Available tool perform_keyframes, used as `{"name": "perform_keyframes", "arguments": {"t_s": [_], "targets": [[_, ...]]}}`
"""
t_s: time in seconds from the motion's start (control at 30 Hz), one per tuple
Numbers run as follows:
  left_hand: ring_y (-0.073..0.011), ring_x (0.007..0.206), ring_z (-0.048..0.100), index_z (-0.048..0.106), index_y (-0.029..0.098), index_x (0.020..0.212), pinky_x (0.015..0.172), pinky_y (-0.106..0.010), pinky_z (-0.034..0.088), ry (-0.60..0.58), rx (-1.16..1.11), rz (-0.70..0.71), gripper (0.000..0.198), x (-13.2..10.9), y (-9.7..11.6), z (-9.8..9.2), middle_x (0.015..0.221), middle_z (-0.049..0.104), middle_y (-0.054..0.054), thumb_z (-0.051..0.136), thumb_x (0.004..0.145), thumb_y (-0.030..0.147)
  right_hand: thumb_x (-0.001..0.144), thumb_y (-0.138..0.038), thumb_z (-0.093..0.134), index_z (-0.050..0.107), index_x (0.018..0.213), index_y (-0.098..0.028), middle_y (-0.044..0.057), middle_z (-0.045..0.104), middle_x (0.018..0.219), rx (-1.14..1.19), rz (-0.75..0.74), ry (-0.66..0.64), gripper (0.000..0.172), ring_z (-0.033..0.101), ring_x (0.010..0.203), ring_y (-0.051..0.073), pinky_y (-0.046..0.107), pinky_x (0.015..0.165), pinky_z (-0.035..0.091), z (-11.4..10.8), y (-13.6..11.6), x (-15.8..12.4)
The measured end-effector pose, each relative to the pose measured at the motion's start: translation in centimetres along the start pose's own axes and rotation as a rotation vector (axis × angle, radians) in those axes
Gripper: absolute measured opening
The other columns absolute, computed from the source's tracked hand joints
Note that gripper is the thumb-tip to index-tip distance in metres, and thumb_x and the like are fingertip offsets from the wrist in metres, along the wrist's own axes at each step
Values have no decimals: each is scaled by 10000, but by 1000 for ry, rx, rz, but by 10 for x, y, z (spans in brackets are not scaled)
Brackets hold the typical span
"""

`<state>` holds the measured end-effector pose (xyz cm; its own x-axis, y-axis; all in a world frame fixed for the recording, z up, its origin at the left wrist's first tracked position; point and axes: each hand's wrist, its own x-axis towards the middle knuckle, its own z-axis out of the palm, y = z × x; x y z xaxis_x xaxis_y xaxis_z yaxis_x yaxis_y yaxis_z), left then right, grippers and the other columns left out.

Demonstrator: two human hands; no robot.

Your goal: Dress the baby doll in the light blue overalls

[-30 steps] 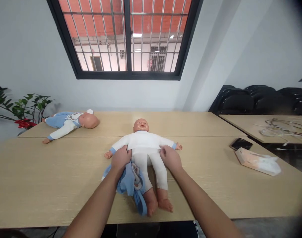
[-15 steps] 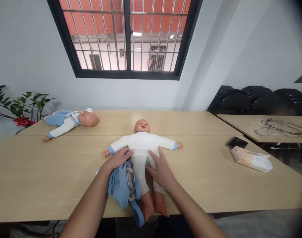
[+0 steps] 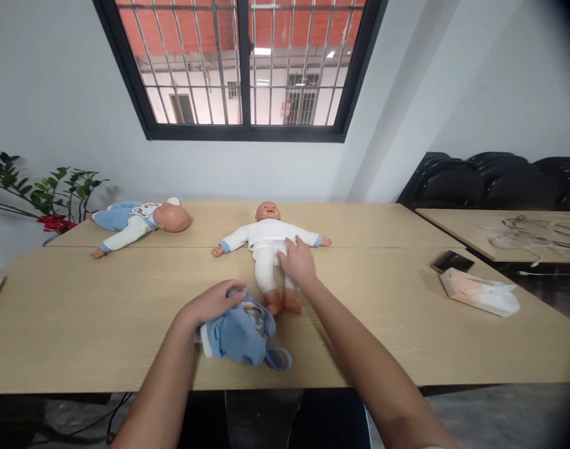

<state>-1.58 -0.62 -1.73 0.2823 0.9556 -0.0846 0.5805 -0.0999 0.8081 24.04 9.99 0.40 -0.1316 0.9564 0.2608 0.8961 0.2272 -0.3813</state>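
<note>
i see the nearer doll (image 3: 272, 232) in a plain white top and trousers, with light blue cuffs and peach-pink head, hands and feet. the bundled garment (image 3: 241, 337) comes through to me as soft blue, with white edging and a white, brown and grey print. on my feed the farther doll (image 3: 131, 228) wears blue and white, its printed front white with brown. i get pale tan wood grain on the table (image 3: 406, 324), black on the phone (image 3: 452, 261), peach fading to white on the tissue pack (image 3: 476, 290), and green plant leaves (image 3: 44, 190) above a red ribbon (image 3: 55, 222).
</note>
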Motion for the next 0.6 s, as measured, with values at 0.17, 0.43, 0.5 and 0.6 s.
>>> {"name": "perform_keyframes", "arguments": {"t_s": [0.17, 0.43, 0.5, 0.6], "targets": [[-314, 1161, 638, 713, 291, 1238, 1004, -364, 476, -120, 84, 10, 546, -49, 16, 9, 1269, 725, -54, 803, 715, 417, 1037, -334, 426, 616, 1036, -206, 106, 645, 999, 285, -245, 76, 229, 587, 986, 271, 409, 902, 465, -21, -32, -147], [-218, 826, 606, 666, 210, 909, 737, -296, 429, -198, 134, 38, 327, -64, 32, 33, 895, 700, -28, 568, 915, 521, 886, -173, 657, 610, 1030, -230, 114, 665, 1205, 400, -152, 31, 162, 609, 1094, 310, 500, 937, 491, 16, -30, -272], [-198, 803, 576, 636, 198, 890, 729, -289, 423, -168, 73, 51, 382, -68, 36, 34, 864, 664, -16, 527, 949, 559, 868, -87, 606, 566, 965, -232, 96, 682, 1241, 513, -191, 64, 179, 617, 1143, 278, 469, 963, 497, 11, -22, -264], [-184, 808, 551, 630, 186, 953, 731, -278, 430, -61, -134, 31, 415, -75, 39, 32, 873, 632, -11, 543, 955, 592, 814, -33, 580, 499, 906, -243, 64, 724, 1155, 614, -326, 145, 243, 638, 1137, 250, 435, 951, 506, -10, -8, -248]]}}
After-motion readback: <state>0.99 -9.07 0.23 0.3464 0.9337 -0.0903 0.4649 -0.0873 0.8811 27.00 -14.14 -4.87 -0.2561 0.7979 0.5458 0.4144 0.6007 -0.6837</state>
